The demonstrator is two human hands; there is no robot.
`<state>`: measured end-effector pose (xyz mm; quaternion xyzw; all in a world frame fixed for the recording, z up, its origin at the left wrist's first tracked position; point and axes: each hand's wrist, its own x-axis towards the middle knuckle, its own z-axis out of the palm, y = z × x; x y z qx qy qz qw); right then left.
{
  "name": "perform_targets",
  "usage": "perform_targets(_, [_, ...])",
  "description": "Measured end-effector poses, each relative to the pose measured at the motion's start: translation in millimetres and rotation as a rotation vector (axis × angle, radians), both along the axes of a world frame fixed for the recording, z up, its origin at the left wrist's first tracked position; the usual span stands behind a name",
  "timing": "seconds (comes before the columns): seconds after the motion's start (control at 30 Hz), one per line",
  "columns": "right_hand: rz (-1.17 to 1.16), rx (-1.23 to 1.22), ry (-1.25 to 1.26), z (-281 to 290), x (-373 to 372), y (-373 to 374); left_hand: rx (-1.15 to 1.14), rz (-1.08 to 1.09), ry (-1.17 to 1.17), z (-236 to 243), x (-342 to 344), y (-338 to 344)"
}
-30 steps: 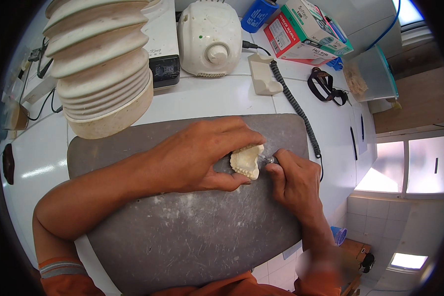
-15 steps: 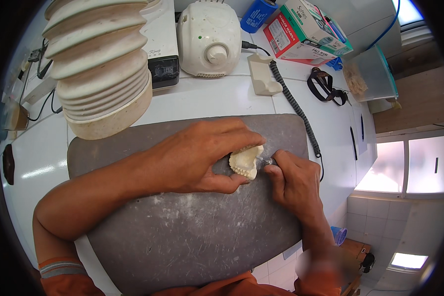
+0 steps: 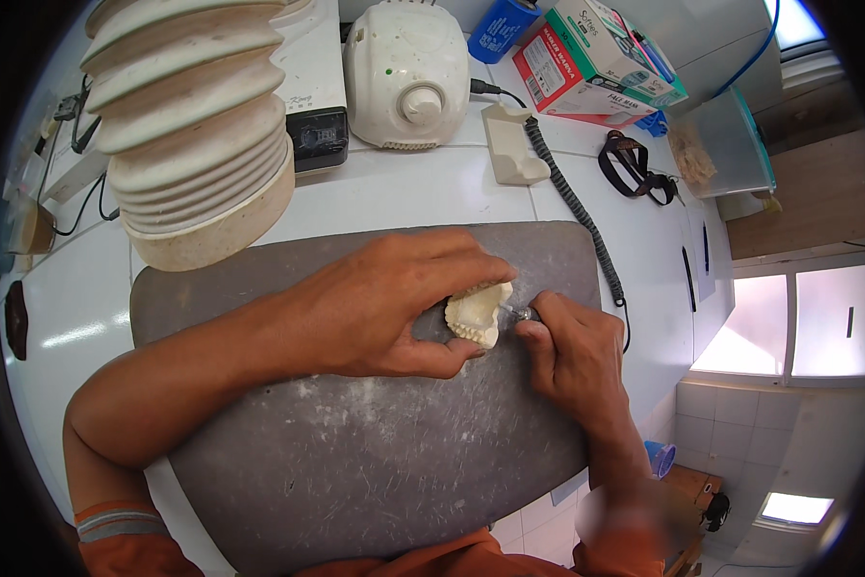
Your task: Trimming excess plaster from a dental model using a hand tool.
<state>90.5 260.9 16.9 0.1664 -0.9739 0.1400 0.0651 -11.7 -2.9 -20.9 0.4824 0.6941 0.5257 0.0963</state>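
Note:
A cream dental cast with a row of teeth along its edge is gripped in my left hand, between the thumb below and the fingers above. My right hand is closed around a rotary handpiece; only its metal front end shows, the rest lying inside my fist. The thin bit of the handpiece meets the right edge of the cast, or lies very close to it. Both hands are over a grey mat with scratches and white dust on it.
A ribbed suction hose hangs at the upper left. Behind the mat stand a white control unit, a cream handpiece rest and mask boxes. A coiled cord runs down the right side, near a black strap.
Almost nothing differs. The dental cast has shifted very slightly in my left hand; my right hand keeps the handpiece at its edge.

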Motion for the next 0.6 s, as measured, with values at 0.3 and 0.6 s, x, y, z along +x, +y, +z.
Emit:
perform_targets(0.3, [0.001,-0.003,0.033,-2.0,-0.6,0.5,-0.002,-0.006,0.004,-0.4,0.1,0.4])
perform_targets(0.6, [-0.034,-0.036,0.024,-4.0,0.1,0.6,-0.005,-0.003,0.013,0.1,0.1,1.0])
